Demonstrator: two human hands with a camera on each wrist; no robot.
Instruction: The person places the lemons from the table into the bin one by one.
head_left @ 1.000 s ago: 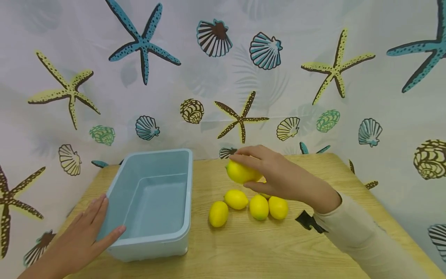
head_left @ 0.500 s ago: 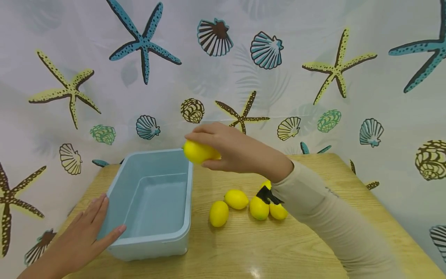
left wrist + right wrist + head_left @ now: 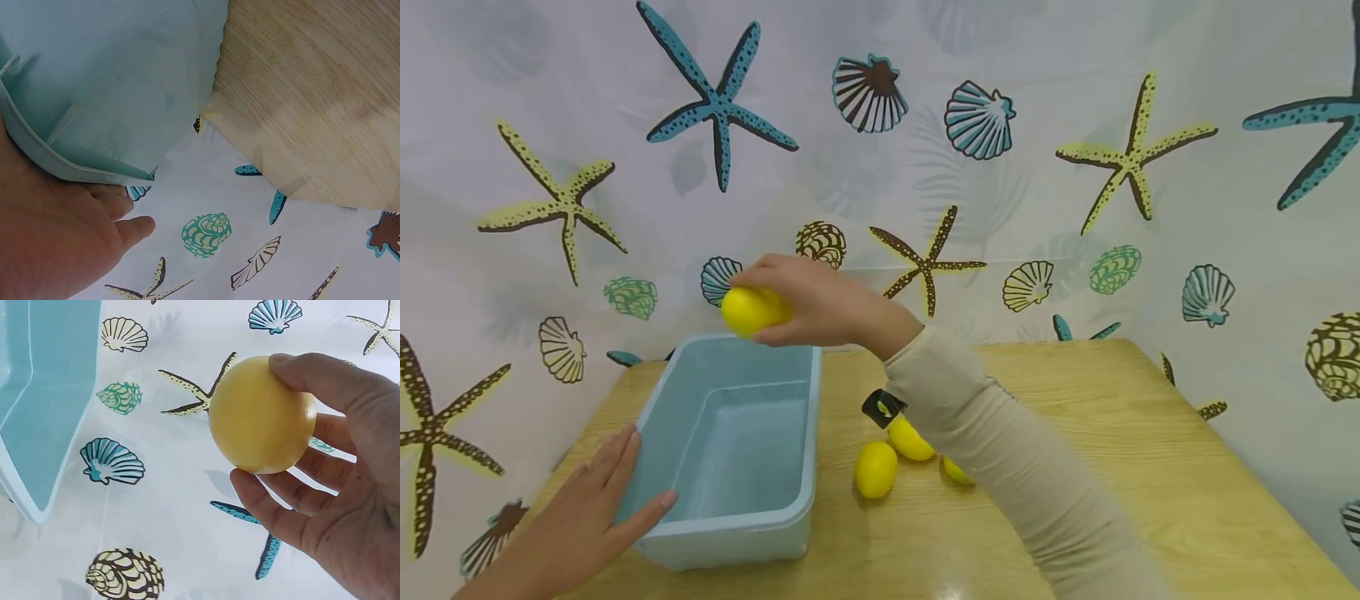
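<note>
Above the far rim of a light blue plastic bin [image 3: 752,521], my right hand [image 3: 808,300] grips a yellow lemon [image 3: 752,311]. In the right wrist view the thumb and fingers curl round that lemon [image 3: 259,415]. My left hand [image 3: 576,508] rests on the bin's near left rim, its fingers straight and spread. The left wrist view has the left hand [image 3: 69,231] against the outside of the bin [image 3: 119,69]. Nothing lies on the part of the bin's floor that shows.
On the wooden table [image 3: 1097,450], right of the bin, lie loose lemons [image 3: 876,470], some partly hidden by the right sleeve [image 3: 985,433]. A white curtain [image 3: 880,167] printed with shells and starfish hangs behind the table and at its sides.
My right hand has carried the lemon leftward and up, from above the other lemons to over the bin's far end. The left hand keeps its place on the rim.
</note>
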